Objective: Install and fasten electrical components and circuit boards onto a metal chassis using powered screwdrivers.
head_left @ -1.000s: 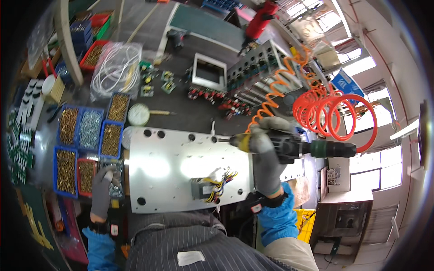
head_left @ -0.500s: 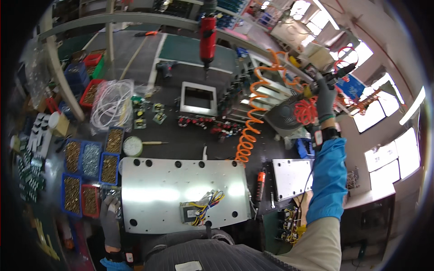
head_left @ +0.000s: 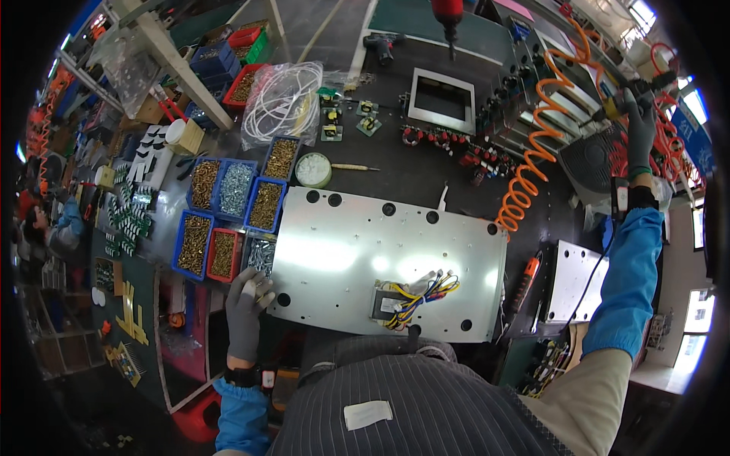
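Observation:
My left hand [head_left: 245, 315], in a grey glove, is at the near edge of a small bin of silver screws [head_left: 261, 255], beside the metal panel. Its fingers are bent and drawn together; whatever they hold is too small to make out. Far to the right, my right hand [head_left: 640, 135] is raised with its gloved fingers wrapped round a black and yellow power tool [head_left: 610, 108]. A large silver metal panel [head_left: 327, 258] with round black-rimmed holes lies in front of me. On it rests a small boxed unit [head_left: 385, 305] with yellow, blue and black wires [head_left: 422, 299].
Blue and red bins of screws [head_left: 192, 242] stand left of the panel, near a round tub [head_left: 313, 170]. An orange coiled hose [head_left: 532, 163] crosses the right side. An orange-handled tool [head_left: 526, 281] and a smaller white panel [head_left: 576, 281] lie at right. A red driver [head_left: 447, 11] hangs above.
The view has swung left, shifting the bench to the right in the picture. My left hand's fingers have come into clearer view by the screw bin. My right hand still grips the power tool.

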`<state>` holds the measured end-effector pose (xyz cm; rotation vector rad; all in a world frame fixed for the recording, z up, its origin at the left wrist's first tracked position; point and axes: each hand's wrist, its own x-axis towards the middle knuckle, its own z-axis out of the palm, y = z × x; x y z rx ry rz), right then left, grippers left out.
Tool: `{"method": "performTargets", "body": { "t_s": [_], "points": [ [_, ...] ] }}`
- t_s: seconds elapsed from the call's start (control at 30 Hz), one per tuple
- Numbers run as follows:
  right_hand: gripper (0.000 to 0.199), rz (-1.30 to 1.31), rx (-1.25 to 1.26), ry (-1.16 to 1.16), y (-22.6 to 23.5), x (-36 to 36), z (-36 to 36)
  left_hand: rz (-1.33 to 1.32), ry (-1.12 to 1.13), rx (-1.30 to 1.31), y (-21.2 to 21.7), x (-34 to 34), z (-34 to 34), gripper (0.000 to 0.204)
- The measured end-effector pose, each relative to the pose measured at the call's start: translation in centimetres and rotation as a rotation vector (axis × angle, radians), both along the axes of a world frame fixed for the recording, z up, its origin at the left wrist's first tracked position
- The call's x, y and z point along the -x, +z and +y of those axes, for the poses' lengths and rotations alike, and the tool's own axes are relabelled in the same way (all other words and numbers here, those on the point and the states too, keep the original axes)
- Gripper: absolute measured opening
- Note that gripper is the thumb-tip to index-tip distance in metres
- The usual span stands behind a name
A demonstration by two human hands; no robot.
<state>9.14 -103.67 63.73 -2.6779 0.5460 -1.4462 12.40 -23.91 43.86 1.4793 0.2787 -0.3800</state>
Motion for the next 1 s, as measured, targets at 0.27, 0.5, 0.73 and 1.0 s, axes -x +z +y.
{"method": "performTargets", "body": {
  "t_s": [0.27,0.5,0.73,1.0],
  "points": [
    [0.038,0.119,-0.494,0.210,-11.8,8.1,12.4,-0.073,-0.192,-0.136,-1.2,-4.2,-4.1,0.040],
    [0.033,0.219,-0.947,0.222,-13.5,11.0,18.5,-0.421,-0.367,-0.343,-3.1,-9.0,-7.9,0.037],
    [0.026,0.520,-1.247,0.735,-11.3,2.4,20.8,-0.970,-0.637,-0.739,-6.8,-10.5,-9.9,0.037],
    [0.031,1.149,-0.270,-0.057,-25.5,-9.5,20.6,-0.878,-0.607,-0.664,-6.8,-11.2,-9.4,0.029]
  ]
}}
